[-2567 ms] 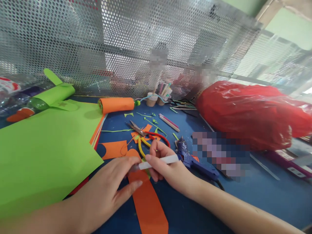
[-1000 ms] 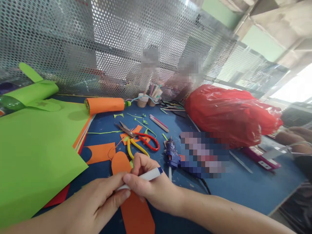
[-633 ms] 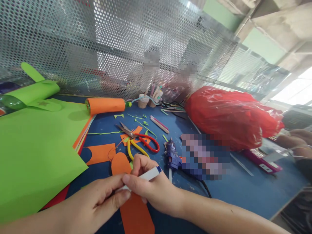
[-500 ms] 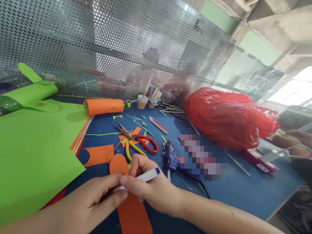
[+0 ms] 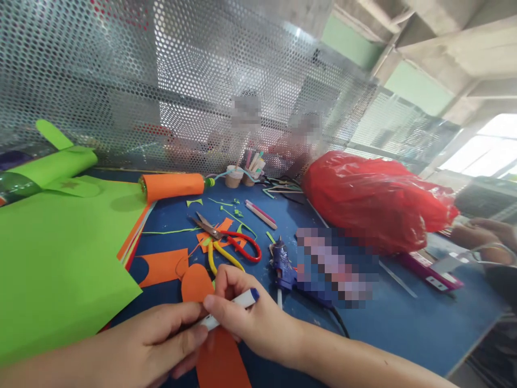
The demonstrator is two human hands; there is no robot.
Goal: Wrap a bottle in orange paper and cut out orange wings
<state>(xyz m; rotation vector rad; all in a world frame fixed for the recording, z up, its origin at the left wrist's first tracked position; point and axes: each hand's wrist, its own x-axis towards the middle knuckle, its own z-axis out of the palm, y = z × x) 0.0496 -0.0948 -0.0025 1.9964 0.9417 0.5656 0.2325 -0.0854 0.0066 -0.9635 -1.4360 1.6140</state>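
Note:
A white marker (image 5: pixel 241 300) with a dark blue end lies between my two hands, slanting up to the right. My right hand (image 5: pixel 250 318) grips its upper part with thumb and fingers. At the lower left end, the fingers of my left hand (image 5: pixel 177 334) are closed on the same marker. Beneath both hands lies a long orange paper strip (image 5: pixel 222 358) with a rounded top. Just beyond my right hand are scissors (image 5: pixel 230 240) with one red and one yellow handle, resting on orange and green paper scraps (image 5: pixel 202 240).
Large green paper sheets (image 5: pixel 60 258) cover the left. Behind stand an orange-wrapped bottle (image 5: pixel 173 186) and a green-wrapped bottle (image 5: pixel 60 167). A blue glue gun (image 5: pixel 285 267) with its cord is right of my hand. A red plastic bag (image 5: pixel 371 199) and another person's hand (image 5: pixel 476 237) are farther right.
My left hand's grip on the marker's lower end has shifted slightly, and the marker has slid a little down and left. The view has tilted slightly upward.

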